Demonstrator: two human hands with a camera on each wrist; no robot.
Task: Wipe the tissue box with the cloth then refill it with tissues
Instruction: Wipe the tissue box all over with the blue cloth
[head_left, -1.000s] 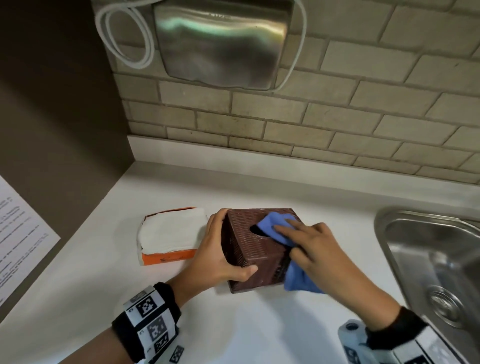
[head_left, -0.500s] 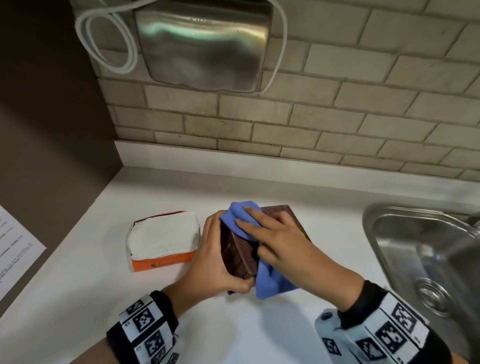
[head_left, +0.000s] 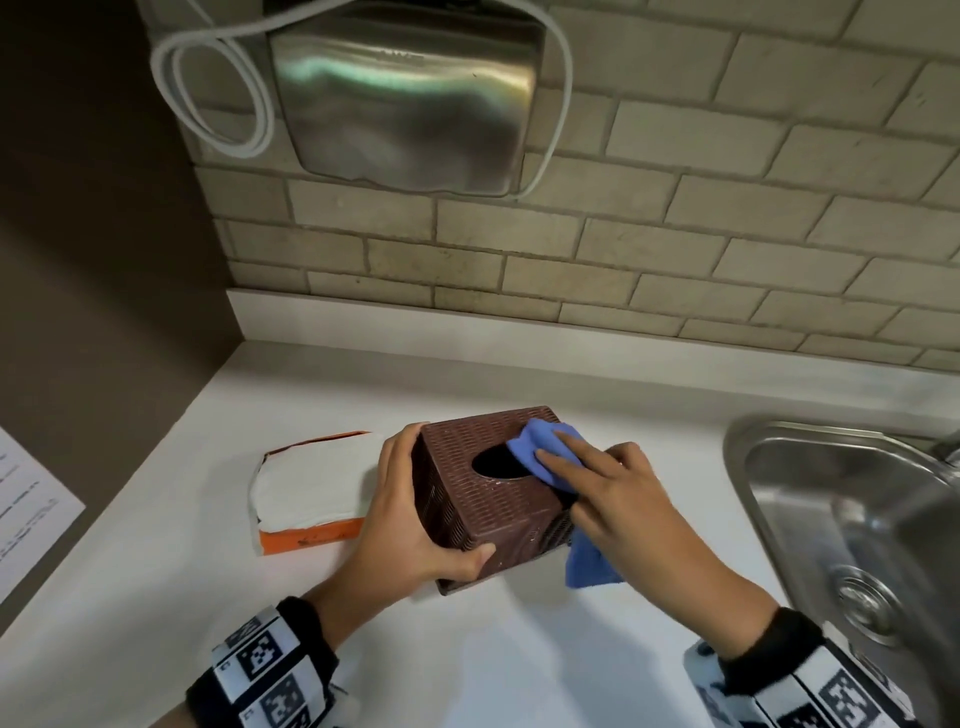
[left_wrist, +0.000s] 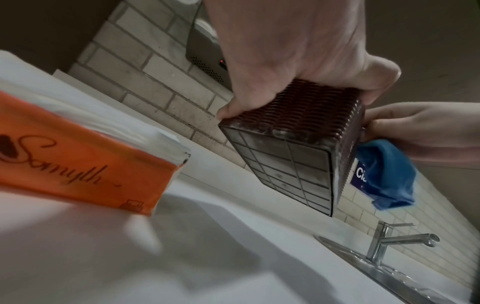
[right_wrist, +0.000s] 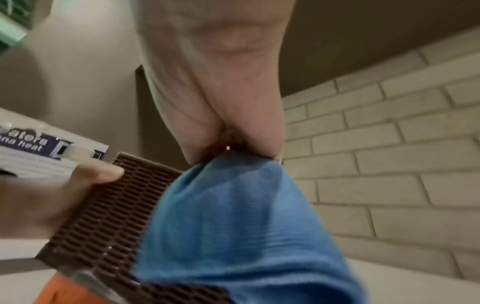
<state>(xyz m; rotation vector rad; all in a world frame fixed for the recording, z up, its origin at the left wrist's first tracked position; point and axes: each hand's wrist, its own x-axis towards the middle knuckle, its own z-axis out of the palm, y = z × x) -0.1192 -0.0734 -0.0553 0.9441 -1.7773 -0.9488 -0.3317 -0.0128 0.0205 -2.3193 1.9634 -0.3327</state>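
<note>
A brown woven tissue box (head_left: 498, 514) is tilted up off the white counter (head_left: 467, 654), its oval hole facing up. My left hand (head_left: 410, 514) grips its left side, thumb on the near face. In the left wrist view the box (left_wrist: 298, 123) shows its gridded underside, raised. My right hand (head_left: 608, 488) lays its fingers on a blue cloth (head_left: 540, 452) on the box top, right of the hole. The cloth (right_wrist: 233, 226) is bunched under the thumb and hangs down the box's right side. An orange pack of white tissues (head_left: 311, 483) lies open to the left.
A steel sink (head_left: 769, 467) is set into the counter on the right, with its faucet (left_wrist: 405, 238) behind. On the brick wall hangs a steel hand dryer (head_left: 410, 104) with a looped white cable (head_left: 218, 88). A printed sheet (head_left: 26, 509) is on the left wall.
Half a second ago the cloth was over the box's far left edge with the box tipped sideways. The right hand has drawn it back right of the hole, and the box top faces up again.
</note>
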